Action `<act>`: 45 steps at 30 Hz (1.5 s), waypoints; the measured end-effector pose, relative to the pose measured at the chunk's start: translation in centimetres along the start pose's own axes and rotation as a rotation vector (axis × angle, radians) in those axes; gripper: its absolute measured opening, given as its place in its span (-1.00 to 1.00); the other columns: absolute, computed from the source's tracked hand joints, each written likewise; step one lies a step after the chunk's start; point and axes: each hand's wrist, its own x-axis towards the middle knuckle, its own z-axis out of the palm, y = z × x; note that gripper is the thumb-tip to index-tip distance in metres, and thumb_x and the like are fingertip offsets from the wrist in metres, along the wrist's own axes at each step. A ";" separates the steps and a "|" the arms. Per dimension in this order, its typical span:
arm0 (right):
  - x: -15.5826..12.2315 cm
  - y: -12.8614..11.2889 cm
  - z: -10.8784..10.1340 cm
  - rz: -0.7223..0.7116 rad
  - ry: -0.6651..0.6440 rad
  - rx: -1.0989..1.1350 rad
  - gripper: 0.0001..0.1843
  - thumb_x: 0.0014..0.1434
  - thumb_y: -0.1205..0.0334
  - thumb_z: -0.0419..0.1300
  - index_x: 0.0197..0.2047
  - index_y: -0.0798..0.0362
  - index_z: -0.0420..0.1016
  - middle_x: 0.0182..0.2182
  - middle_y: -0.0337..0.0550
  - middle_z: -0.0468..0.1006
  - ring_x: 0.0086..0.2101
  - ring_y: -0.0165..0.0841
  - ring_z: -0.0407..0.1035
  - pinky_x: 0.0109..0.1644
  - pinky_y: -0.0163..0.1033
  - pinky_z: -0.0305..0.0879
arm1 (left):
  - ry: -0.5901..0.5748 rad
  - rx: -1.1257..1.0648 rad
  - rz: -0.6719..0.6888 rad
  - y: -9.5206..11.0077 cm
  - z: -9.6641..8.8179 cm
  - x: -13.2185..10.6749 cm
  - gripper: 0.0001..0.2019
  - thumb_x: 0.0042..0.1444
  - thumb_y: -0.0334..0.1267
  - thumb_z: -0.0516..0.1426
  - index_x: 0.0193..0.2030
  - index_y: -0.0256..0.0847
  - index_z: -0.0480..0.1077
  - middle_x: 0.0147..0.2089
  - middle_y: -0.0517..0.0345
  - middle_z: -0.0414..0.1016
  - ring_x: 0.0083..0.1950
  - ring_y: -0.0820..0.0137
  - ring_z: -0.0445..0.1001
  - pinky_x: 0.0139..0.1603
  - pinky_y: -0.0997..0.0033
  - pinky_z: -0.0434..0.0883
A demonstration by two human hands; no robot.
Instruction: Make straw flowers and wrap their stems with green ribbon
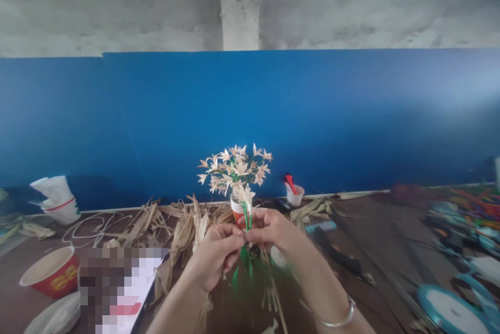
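My left hand (pixel 219 256) and my right hand (pixel 275 232) meet at the middle of the table, fingertips pinched together on thin green stems. Atop these stems sits a small cream artificial flower (pixel 246 197) with pointed petals. Below the fingers, green leaf-like strips hang down, partly blurred. Just behind, a bunch of similar cream flowers (pixel 234 167) stands in a red and white cup (pixel 236 208), which my right hand partly hides. A silvery bangle (pixel 339 318) circles my right wrist.
Dried corn husks (pixel 187 227) lie along the blue partition (pixel 156 125). On the left are a red paper bowl (pixel 52 274), a white cup (pixel 62 209) and a pixelated screen (pixel 135 292). Right of my hands lie a black tool (pixel 338 253), ribbon spools (pixel 453 310) and a small tub (pixel 296 196).
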 end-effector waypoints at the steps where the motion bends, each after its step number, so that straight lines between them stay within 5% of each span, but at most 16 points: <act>1: 0.0 0.0 0.1 -0.015 0.008 0.007 -0.66 -0.21 0.17 0.43 -0.34 0.12 0.51 -0.59 -0.33 0.40 -0.59 -0.54 0.19 -0.52 -0.39 0.06 | -0.009 -0.005 -0.002 0.0 0.0 0.0 -0.72 -0.29 -0.15 0.27 -0.55 -0.25 0.28 -0.82 0.44 0.12 -0.80 0.72 -0.04 -0.78 0.66 -0.17; 5: 0.2 0.4 0.0 -0.053 0.032 0.039 -0.74 -0.27 0.20 0.44 -0.51 0.15 0.54 -0.60 -0.28 0.44 -0.54 -0.49 0.25 -0.40 -0.34 0.16 | -0.019 0.030 -0.003 0.0 -0.2 0.0 -0.74 -0.29 -0.19 0.28 -0.59 -0.26 0.29 -0.78 0.39 0.19 -0.80 0.71 0.03 -0.79 0.65 -0.12; 13: 0.1 0.4 -0.6 -0.040 -0.094 -0.053 -0.75 -0.28 0.18 0.43 -0.59 0.18 0.53 -0.70 -0.32 0.35 -0.62 -0.54 0.13 -0.52 -0.37 0.02 | -0.076 0.065 -0.033 0.0 -0.4 -0.3 -0.85 -0.27 -0.30 0.24 -0.62 -0.29 0.34 -0.76 0.35 0.25 -0.81 0.69 0.08 -0.80 0.63 -0.10; 30: 0.0 0.8 0.1 -0.135 -0.068 0.115 -0.78 -0.09 0.22 0.38 -0.31 0.07 0.57 -0.40 -0.14 0.56 -0.36 -0.34 0.41 -0.18 -0.20 0.33 | -0.285 -0.213 -0.058 -0.8 -0.4 -0.1 -0.75 -0.11 -0.21 0.27 -0.43 -0.29 0.30 -0.57 0.34 0.21 -0.73 0.74 0.03 -0.76 0.65 -0.15; 37: -0.1 0.6 -0.5 -0.186 -0.207 0.246 -0.77 -0.01 0.26 0.33 -0.24 0.14 0.57 -0.40 -0.16 0.58 -0.40 -0.43 0.43 -0.26 -0.33 0.34 | -0.353 -0.297 -0.038 -0.6 -0.6 -0.3 -0.79 -0.04 -0.26 0.25 -0.46 -0.31 0.31 -0.57 0.32 0.21 -0.73 0.76 0.01 -0.76 0.67 -0.15; 45: 0.5 1.2 -0.1 -0.296 -0.286 0.305 -0.82 -0.07 0.23 0.37 -0.39 0.17 0.58 -0.55 -0.22 0.51 -0.51 -0.44 0.41 -0.39 -0.36 0.32 | -0.487 -0.382 -0.130 -0.9 -0.3 -0.2 -0.85 -0.04 -0.31 0.24 -0.42 -0.35 0.38 -0.59 0.32 0.21 -0.77 0.76 -0.01 -0.79 0.67 -0.17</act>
